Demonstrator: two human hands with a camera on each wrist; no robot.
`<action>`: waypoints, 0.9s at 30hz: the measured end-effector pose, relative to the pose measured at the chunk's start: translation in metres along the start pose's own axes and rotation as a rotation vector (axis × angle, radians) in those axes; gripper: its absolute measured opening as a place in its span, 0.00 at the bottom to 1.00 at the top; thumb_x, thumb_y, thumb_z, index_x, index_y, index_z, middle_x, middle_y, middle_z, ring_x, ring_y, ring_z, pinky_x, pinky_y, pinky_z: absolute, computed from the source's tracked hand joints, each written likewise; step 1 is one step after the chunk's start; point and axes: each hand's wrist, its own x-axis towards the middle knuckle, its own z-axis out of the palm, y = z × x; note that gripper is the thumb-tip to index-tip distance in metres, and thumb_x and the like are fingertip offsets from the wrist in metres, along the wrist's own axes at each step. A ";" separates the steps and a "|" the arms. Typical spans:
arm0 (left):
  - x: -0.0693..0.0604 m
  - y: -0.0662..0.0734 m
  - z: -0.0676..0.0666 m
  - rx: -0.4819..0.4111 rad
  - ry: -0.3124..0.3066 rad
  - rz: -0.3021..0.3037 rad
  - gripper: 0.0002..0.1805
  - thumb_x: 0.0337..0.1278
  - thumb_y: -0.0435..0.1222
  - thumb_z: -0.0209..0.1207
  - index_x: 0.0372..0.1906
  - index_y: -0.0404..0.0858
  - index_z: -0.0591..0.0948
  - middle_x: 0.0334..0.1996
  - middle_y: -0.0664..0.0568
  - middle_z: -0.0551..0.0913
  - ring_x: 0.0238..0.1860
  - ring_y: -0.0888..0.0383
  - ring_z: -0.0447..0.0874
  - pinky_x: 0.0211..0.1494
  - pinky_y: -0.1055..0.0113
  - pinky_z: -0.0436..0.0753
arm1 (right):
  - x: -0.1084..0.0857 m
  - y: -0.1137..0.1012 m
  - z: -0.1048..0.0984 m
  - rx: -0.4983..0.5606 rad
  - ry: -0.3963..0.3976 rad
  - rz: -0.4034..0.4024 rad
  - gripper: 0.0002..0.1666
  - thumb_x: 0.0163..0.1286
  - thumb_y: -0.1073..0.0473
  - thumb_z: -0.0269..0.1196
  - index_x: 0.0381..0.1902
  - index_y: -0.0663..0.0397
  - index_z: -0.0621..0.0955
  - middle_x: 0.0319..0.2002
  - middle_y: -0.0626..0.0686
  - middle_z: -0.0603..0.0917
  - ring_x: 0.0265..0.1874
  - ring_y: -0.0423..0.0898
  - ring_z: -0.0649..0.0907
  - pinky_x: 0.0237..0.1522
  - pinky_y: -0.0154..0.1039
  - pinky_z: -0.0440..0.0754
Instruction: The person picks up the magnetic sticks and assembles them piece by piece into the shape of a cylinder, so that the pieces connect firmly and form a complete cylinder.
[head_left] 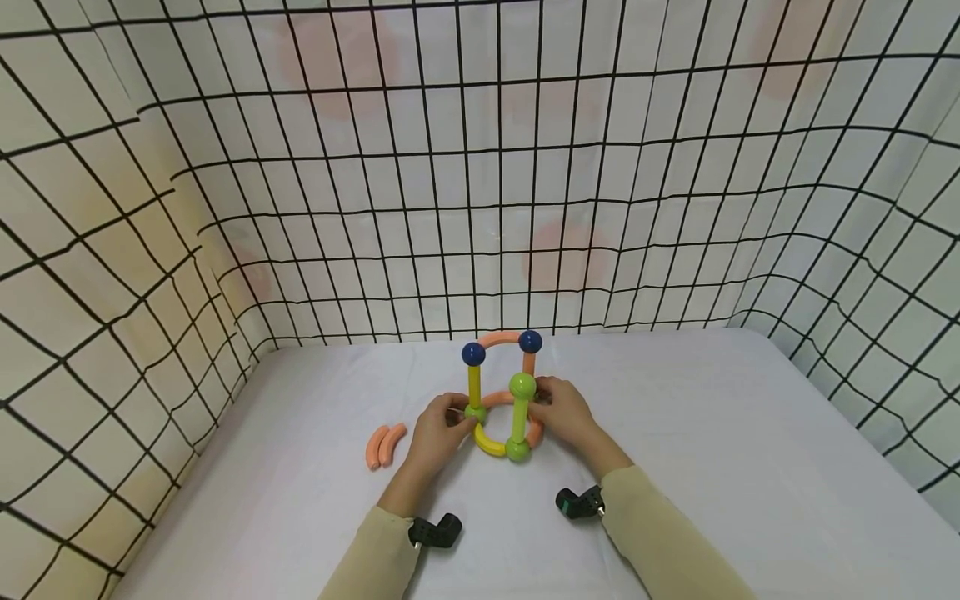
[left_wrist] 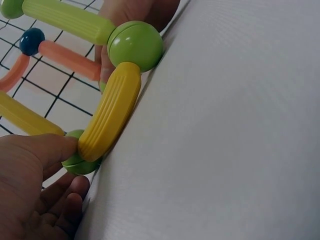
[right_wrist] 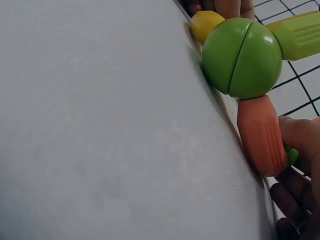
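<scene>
A ball-and-stick toy frame stands on the table. Its base ring has a yellow curved stick [head_left: 491, 445], orange curved sticks and green balls. A yellow upright [head_left: 475, 386] and an orange upright [head_left: 529, 362] carry blue balls, bridged by an orange curved stick [head_left: 501, 338]. At the front, a lime upright [head_left: 520, 421] rises from a green ball [left_wrist: 136, 46] to another green ball [head_left: 522, 386]. My left hand [head_left: 437, 433] pinches the left base ball [left_wrist: 80, 166]. On the opposite side my right hand [head_left: 567, 412] grips the right base ball [right_wrist: 292, 156], mostly hidden behind an orange curved stick [right_wrist: 261, 136].
Two loose orange curved sticks, a left one [head_left: 373, 447] and a right one [head_left: 392, 444], lie on the white tabletop [head_left: 675, 417] left of my left hand. Black grid netting [head_left: 495, 175] over white cloth encloses the back and sides.
</scene>
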 end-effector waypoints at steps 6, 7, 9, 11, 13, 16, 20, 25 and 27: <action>0.000 0.002 0.001 0.004 0.005 0.020 0.16 0.61 0.37 0.66 0.52 0.39 0.81 0.44 0.49 0.82 0.42 0.59 0.79 0.45 0.68 0.78 | -0.003 0.002 -0.002 -0.020 0.009 0.022 0.28 0.64 0.53 0.66 0.60 0.60 0.80 0.50 0.57 0.86 0.52 0.55 0.81 0.59 0.56 0.77; 0.000 0.002 0.001 0.008 0.005 0.023 0.15 0.61 0.37 0.65 0.52 0.39 0.81 0.44 0.49 0.82 0.42 0.59 0.79 0.45 0.68 0.78 | -0.004 0.002 -0.002 -0.025 0.009 0.026 0.28 0.64 0.53 0.66 0.60 0.60 0.80 0.51 0.57 0.86 0.53 0.56 0.81 0.59 0.56 0.77; 0.000 0.001 0.001 0.015 0.006 0.026 0.15 0.61 0.37 0.65 0.52 0.39 0.81 0.43 0.49 0.82 0.42 0.59 0.79 0.44 0.68 0.78 | -0.005 0.002 -0.003 -0.033 0.011 0.033 0.28 0.64 0.53 0.66 0.60 0.60 0.80 0.52 0.58 0.85 0.53 0.56 0.81 0.60 0.56 0.77; -0.001 0.001 0.001 0.022 0.007 0.030 0.15 0.61 0.36 0.65 0.52 0.40 0.81 0.44 0.49 0.82 0.42 0.59 0.79 0.44 0.67 0.78 | -0.007 0.003 -0.004 -0.040 0.013 0.038 0.28 0.64 0.52 0.66 0.59 0.60 0.80 0.52 0.57 0.85 0.53 0.56 0.81 0.60 0.55 0.77; -0.001 0.002 0.001 0.027 0.006 0.028 0.15 0.61 0.36 0.65 0.52 0.40 0.81 0.44 0.49 0.83 0.42 0.59 0.79 0.45 0.67 0.78 | -0.008 0.003 -0.005 -0.038 0.017 0.043 0.27 0.64 0.52 0.67 0.58 0.59 0.81 0.52 0.57 0.85 0.53 0.55 0.81 0.60 0.54 0.78; -0.002 0.002 0.000 0.029 0.005 0.023 0.15 0.61 0.35 0.64 0.52 0.40 0.81 0.44 0.49 0.83 0.43 0.58 0.79 0.45 0.66 0.78 | -0.010 0.005 -0.006 -0.036 0.024 0.051 0.27 0.64 0.51 0.67 0.57 0.59 0.81 0.52 0.57 0.86 0.53 0.55 0.81 0.59 0.54 0.78; -0.002 0.002 0.001 0.041 0.007 0.025 0.14 0.61 0.35 0.64 0.52 0.40 0.82 0.43 0.50 0.83 0.42 0.59 0.79 0.45 0.66 0.78 | -0.011 0.008 -0.006 -0.040 0.031 0.046 0.26 0.65 0.50 0.68 0.56 0.58 0.82 0.51 0.56 0.86 0.51 0.53 0.82 0.57 0.53 0.79; -0.003 0.002 0.001 0.055 0.004 0.027 0.13 0.62 0.37 0.64 0.51 0.41 0.82 0.43 0.50 0.83 0.42 0.59 0.79 0.45 0.67 0.78 | -0.014 0.010 -0.007 -0.032 0.040 0.057 0.26 0.64 0.48 0.68 0.55 0.57 0.82 0.49 0.55 0.86 0.49 0.51 0.81 0.55 0.52 0.79; -0.004 0.003 0.000 0.056 0.002 0.028 0.13 0.62 0.36 0.64 0.51 0.41 0.82 0.44 0.50 0.83 0.42 0.59 0.79 0.46 0.66 0.78 | -0.015 0.009 -0.008 -0.023 0.041 0.070 0.26 0.64 0.48 0.68 0.55 0.56 0.82 0.49 0.55 0.86 0.49 0.51 0.81 0.55 0.52 0.79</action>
